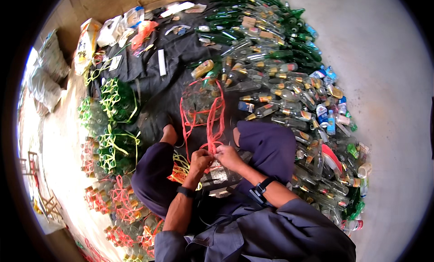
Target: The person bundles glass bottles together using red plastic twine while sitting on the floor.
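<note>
Pinkish-red plastic twine (211, 133) runs from a bundle of clear glass bottles (200, 101) down to my hands. The bottles stand close together on dark sheeting in front of my feet, with strands of the twine around them. My left hand (200, 160) pinches the gathered strands from the left. My right hand (229, 157) grips them from the right, its fingertips almost touching those of the left. Whether the strands are knotted between my fingers cannot be told. Yellow and red twine (179, 168) lies beside my left wrist.
Loose clear bottles (288, 92), green bottles (300, 50) and some cans (322, 114) heap up on the right. Tied bundles of green bottles (118, 99) and clear bottles (123, 197) line the left. Plastic bags (86, 46) and scraps lie at the upper left. Full sacks (44, 85) stand farther left.
</note>
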### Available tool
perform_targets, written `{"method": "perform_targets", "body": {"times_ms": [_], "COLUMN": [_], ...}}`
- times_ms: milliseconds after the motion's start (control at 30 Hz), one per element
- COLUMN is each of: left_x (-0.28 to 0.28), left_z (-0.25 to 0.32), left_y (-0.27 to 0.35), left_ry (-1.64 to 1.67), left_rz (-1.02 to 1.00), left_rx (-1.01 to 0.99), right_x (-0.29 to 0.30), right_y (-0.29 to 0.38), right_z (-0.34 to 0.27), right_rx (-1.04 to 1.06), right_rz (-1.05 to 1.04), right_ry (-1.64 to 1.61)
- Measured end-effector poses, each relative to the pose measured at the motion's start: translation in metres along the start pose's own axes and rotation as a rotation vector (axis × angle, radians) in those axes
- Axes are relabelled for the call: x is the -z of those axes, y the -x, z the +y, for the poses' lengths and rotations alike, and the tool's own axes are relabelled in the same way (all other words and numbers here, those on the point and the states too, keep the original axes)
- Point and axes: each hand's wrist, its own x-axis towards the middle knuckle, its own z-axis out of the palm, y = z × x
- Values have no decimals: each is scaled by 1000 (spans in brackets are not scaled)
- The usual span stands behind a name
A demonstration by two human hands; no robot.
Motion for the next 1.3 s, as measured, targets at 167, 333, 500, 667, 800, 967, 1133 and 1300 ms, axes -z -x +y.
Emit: {"method": "perform_targets", "body": {"times_ms": [167,333,500,667,800,967,1133,1300], "left_x": [3,-3,-2,-5,-4,-5,2,-2], "left_z": [-6,3,-13,2,-10,-17,-34,-40], "left_y": [-1,6,-3,-1,-5,-9,-18,-22], "left_ry": [142,32,-292,-265,-75,-46,-116,-133], "left_rz": [-62,7,164,122,75,105,48,48], "left_rx": [129,73,-207,-207,-145,-153,-154,-200], "right_x": [0,-1,1,5,3,5,4,4], "right_y": [-1,6,4,5,2,6,4,2], "right_z": [6,-10,-13,-14,-11,-21,-18,-18], "right_rx": [22,9,-75,-95,-26,-40,-50,-48], "right_rz": [-28,-3,76,103,116,89,42,95], "right_ry": [14,62,-15,-75,-56,-57,-112,-143]}}
